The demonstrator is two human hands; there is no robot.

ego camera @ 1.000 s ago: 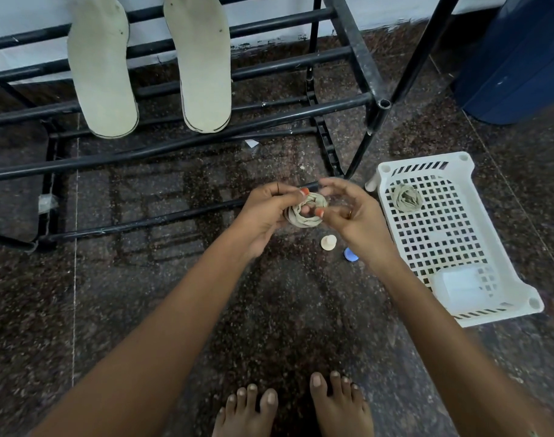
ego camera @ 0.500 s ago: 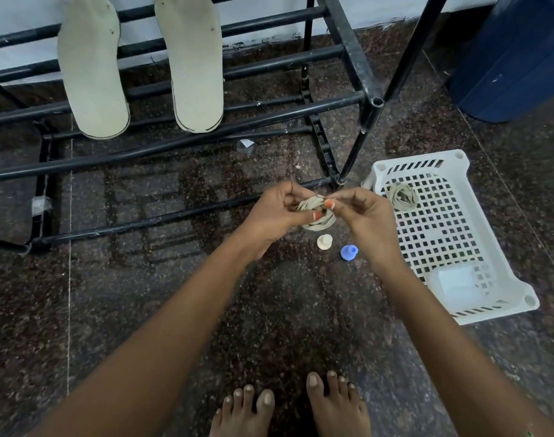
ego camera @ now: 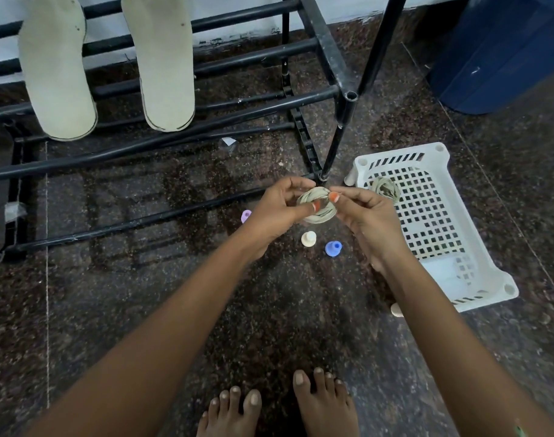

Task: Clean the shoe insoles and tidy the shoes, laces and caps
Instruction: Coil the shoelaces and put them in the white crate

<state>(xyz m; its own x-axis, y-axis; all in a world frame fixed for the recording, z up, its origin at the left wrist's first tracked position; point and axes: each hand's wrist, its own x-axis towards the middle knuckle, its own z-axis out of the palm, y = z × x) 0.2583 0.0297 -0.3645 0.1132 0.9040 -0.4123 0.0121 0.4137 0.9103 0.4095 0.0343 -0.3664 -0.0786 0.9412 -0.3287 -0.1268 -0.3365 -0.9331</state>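
Observation:
A beige shoelace wound into a ring point(ego camera: 320, 212) hangs between my hands above the floor. My left hand point(ego camera: 278, 209) grips its left side, thumb across the coil. My right hand point(ego camera: 368, 217) pinches its upper right edge with thumb and forefinger. A second coiled lace point(ego camera: 386, 189) lies in the far corner of the white perforated basket point(ego camera: 477, 285). On the floor below my hands lie a cream cap point(ego camera: 309, 238), a blue cap point(ego camera: 333, 248) and a lilac cap point(ego camera: 246, 215). Two pale insoles point(ego camera: 56, 74) point(ego camera: 162, 64) rest on the black shoe rack point(ego camera: 319, 42).
A dark blue bin point(ego camera: 502, 48) stands at the far right. The rack's black leg point(ego camera: 341, 127) comes down just beyond my hands. My bare feet point(ego camera: 278, 408) are at the bottom edge. Another small cream piece point(ego camera: 395, 310) lies beside my right forearm on the speckled dark floor.
My hands have kept working the coiled lace, shifting slightly right and nearer the basket. The lilac cap now shows left of my left hand.

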